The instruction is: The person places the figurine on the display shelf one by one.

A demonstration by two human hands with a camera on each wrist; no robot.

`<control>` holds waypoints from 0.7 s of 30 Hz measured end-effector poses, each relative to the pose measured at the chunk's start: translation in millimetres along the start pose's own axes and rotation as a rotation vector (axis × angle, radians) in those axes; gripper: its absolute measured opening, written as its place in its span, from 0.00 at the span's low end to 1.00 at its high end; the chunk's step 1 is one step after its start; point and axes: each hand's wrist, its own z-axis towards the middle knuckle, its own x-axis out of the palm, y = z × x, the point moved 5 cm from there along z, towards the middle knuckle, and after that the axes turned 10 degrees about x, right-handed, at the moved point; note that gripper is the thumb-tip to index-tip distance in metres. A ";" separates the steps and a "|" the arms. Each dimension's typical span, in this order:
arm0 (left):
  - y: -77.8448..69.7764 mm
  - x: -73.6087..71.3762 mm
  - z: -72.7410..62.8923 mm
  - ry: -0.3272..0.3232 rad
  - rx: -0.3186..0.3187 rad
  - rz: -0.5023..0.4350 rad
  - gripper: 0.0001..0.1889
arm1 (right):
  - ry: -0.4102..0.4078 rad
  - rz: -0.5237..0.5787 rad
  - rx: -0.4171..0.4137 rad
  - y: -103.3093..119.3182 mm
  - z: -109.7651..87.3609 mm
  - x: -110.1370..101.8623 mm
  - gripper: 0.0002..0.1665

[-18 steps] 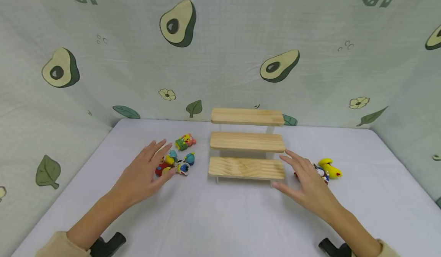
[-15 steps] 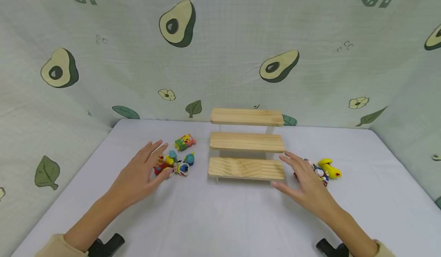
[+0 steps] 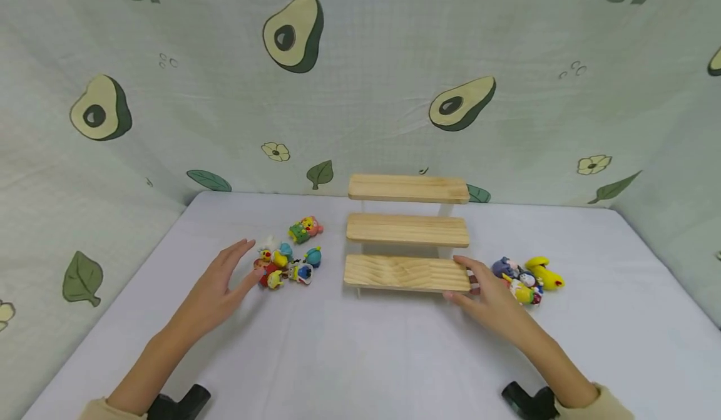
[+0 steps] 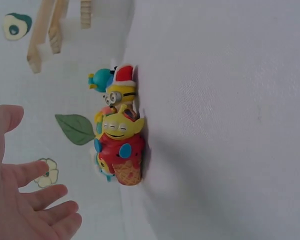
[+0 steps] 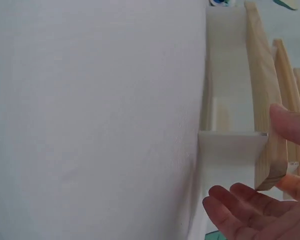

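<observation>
Pale-wood shelf (image 3: pixel 407 230) near twelve o'clock on the tabletop (image 3: pixel 360 357): with the right hand (image 3: pixel 492 301) pinching the three-o'clock end of its lowest board (image 3: pixel 402 272), the left hand (image 3: pixel 211 295) spread beside figurines (image 3: pixel 281 258) at eleven, we judge one-sided pulling could skew it.
</observation>
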 end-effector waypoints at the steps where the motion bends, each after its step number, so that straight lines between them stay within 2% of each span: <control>1: 2.7 0.6 -1.1 -0.005 -0.008 -0.025 0.32 | 0.003 0.011 0.007 -1.3 1.4 0.6 0.41; 6: 15.1 3.5 -6.1 -0.016 -0.033 -0.129 0.30 | 0.052 0.099 0.048 -8.3 6.3 4.5 0.42; 11: 22.7 9.2 -5.0 0.014 0.002 -0.214 0.25 | 0.114 0.203 0.062 -14.4 7.2 5.7 0.42; 15: 26.2 13.6 -2.1 0.033 0.038 -0.244 0.21 | 0.169 0.280 0.063 -16.0 7.7 7.4 0.41; 21: 32.3 18.3 7.1 0.066 0.056 -0.228 0.17 | 0.246 0.354 0.114 -15.5 8.1 9.9 0.42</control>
